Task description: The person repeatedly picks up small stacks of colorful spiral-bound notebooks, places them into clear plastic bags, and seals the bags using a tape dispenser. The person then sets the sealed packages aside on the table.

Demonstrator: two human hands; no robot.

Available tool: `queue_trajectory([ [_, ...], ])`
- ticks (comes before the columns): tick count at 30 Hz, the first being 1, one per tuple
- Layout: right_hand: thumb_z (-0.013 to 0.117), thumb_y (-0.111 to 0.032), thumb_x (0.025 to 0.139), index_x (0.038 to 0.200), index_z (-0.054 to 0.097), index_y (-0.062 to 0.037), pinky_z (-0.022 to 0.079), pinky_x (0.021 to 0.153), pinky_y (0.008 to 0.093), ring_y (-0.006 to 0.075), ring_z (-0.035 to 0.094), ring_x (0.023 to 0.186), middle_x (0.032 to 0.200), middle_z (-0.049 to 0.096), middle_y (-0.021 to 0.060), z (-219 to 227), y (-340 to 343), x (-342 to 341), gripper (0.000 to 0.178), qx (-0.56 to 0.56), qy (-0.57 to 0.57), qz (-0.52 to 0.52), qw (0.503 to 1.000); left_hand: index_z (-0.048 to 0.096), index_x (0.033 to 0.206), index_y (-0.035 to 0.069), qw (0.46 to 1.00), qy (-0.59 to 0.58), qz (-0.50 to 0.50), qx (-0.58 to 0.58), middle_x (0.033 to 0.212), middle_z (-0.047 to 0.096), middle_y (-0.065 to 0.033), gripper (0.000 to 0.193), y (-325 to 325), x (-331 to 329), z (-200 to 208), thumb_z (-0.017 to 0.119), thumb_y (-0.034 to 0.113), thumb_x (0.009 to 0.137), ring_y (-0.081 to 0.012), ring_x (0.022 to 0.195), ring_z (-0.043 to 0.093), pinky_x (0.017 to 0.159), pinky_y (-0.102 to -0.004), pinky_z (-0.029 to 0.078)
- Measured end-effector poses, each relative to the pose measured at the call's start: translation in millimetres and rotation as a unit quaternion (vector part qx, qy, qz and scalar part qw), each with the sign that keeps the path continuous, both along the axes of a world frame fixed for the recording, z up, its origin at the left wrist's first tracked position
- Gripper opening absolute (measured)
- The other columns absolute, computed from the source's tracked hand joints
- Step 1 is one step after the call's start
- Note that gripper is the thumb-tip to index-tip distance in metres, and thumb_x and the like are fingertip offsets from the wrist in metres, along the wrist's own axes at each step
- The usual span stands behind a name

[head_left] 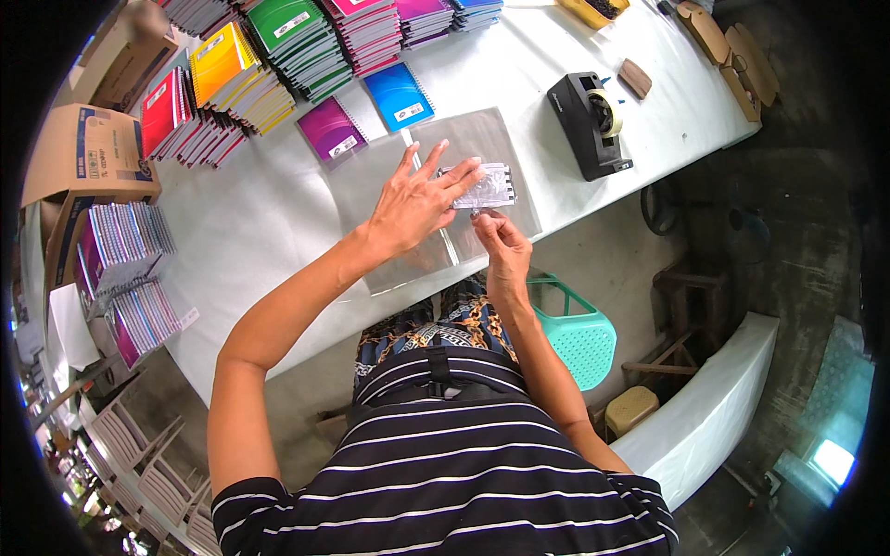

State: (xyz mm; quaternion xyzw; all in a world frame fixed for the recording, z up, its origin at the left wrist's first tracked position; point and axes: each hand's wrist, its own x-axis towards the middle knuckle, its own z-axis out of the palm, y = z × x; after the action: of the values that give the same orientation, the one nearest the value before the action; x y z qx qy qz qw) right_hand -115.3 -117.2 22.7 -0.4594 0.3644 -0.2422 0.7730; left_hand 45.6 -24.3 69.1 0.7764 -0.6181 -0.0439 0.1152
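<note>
A small silvery-white sheet (497,190) with dark marks along its edge, perhaps a pack of labels, lies on a clear plastic sleeve (505,148). My left hand (408,208) rests over the sleeve with its fingers spread, the fingertips reaching onto the sheet's left part. Just below the sheet's near edge, my right hand (503,248) is closed in a pinch; what sits between the fingertips is too small to make out. Beyond the sleeve lie a purple notebook (332,132) and a blue notebook (399,96).
Stacks of spiral notebooks (297,46) line the table's far left. A black tape dispenser (586,125) stands to the right, with a brown block (635,79) beside it. Cardboard boxes (88,153) are at the left. A green stool (577,343) is under the table's edge.
</note>
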Motion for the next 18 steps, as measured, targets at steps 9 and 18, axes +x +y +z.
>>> queue_trajectory([
  [9, 0.077, -0.030, 0.084, 0.074, 0.060, -0.0096, 0.048, 0.086, 0.0353, 0.0122, 0.060, 0.087, 0.087, 0.065, 0.0036, 4, 4, 20, 0.028, 0.062, 0.127, -0.016, 0.990, 0.043, 0.144, 0.019, 1.000, 0.009, -0.001, -0.010, 0.150, 0.039, 0.0040, 0.067, 0, -4, 1, 0.071, 0.023, 0.083, -0.0304, 0.138, 0.038, 0.114, -0.0569, 0.027],
  [18, 0.076, -0.019, 0.085, 0.087, 0.069, 0.0003, 0.037, 0.094, 0.0275, 0.0119, 0.052, 0.100, 0.104, 0.058, 0.0035, -16, 6, 3, 0.021, 0.033, 0.009, 0.006, 0.999, 0.037, 0.148, 0.023, 1.000, 0.022, 0.001, 0.002, 0.154, 0.035, 0.0059, 0.073, 0, -1, -2, 0.071, 0.021, 0.083, -0.0283, 0.141, 0.034, 0.115, -0.0575, 0.026],
])
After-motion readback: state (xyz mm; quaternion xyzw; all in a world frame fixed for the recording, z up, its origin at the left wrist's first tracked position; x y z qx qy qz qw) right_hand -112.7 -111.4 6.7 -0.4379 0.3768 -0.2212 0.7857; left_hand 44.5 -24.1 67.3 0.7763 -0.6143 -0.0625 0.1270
